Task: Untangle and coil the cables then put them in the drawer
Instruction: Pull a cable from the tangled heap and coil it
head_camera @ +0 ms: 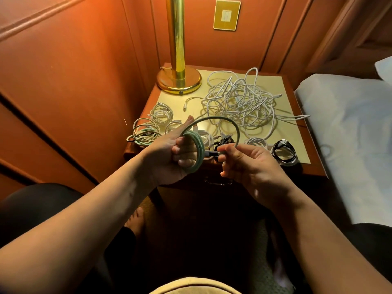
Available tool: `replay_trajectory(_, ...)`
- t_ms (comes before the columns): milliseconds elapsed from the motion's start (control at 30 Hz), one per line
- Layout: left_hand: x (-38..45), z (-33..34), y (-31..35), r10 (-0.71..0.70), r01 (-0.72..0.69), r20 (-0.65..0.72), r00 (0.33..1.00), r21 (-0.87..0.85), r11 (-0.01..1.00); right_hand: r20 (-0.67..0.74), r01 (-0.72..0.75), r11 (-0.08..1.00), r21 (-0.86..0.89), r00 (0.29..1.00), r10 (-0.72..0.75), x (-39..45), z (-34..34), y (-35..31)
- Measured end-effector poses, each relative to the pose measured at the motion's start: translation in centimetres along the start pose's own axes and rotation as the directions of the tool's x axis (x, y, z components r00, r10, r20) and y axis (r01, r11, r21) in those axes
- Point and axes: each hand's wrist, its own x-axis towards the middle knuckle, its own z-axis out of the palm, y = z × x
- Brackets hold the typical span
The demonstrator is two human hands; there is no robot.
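Winding the mint-green braided cable (196,148) is the step in hand: the left hand (176,152) has its fingers curled through several finished loops, while the right hand (244,164) pinches the free plug end between thumb and fingertips, one last arc standing up between them. I judge the task less than half done. Along the near and left edges of the cream-topped wooden nightstand (297,143) lie several small coils, white ones (160,113) and a black-and-white one (284,151). A large tangle of white cables (239,100) covers the middle and far right, beside the brass lamp base (179,80). The drawer (216,181) below looks closed, so nothing seems stowed.
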Motion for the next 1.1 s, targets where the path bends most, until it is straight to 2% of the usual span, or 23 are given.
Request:
replay_trajectory(100,-0.2,0.3,-0.1,-0.024,0.023,0.038,0.999,0.011,1.0,-0.011,-0.058,0.995,0.086,0.998,0.059,0.5,0.2,0.5)
replay_trajectory(233,-0.1,0.2,-0.4,-0.02,0.018,0.061,0.998,0.028,0.999,0.015,-0.077,0.992,0.101,0.997,0.076,0.6,0.3,0.5)
replay_trajectory(433,-0.3,0.1,-0.6,-0.044,0.036,0.059,0.997,0.134,0.99,0.154,-0.122,0.992,-0.011,0.98,0.123,0.3,0.7,0.8)
replay_trajectory(533,-0.6,0.8,-1.0,-0.053,0.046,0.023,0.998,0.255,0.966,0.134,-0.115,0.987,-0.11,0.982,0.13,0.5,1.1,1.2)
replay_trajectory(600,-0.3,0.9,-1.2,-0.021,0.026,-0.019,1.0,0.351,0.936,0.133,-0.138,0.979,-0.149,0.978,0.158,0.6,1.0,1.0)
replay_trajectory(700,0.2,0.8,-1.7,0.079,-0.027,-0.084,0.993,0.499,0.866,0.259,-0.232,0.97,-0.071,0.935,0.243,0.2,1.1,0.4)
replay_trajectory(767,0.2,0.9,-2.0,0.155,-0.064,-0.113,0.981,0.57,0.819,0.306,-0.24,0.964,-0.115,0.915,0.264,-0.1,1.3,0.5)
replay_trajectory(933,0.5,0.6,-2.8,0.271,-0.169,-0.058,0.961,0.655,0.737,0.288,-0.163,0.944,-0.287,0.925,0.247,-0.3,1.4,1.5)
replay_trajectory(1000,0.7,0.4,-3.2,0.326,-0.216,-0.035,0.945,0.683,0.698,0.279,-0.164,0.944,-0.287,0.928,0.246,-0.4,1.5,1.8)
replay_trajectory(1100,0.9,0.3,-3.5,0.39,-0.272,-0.018,0.921,0.686,0.675,0.208,-0.112,0.962,-0.248,0.964,0.166,-0.3,2.1,2.3)
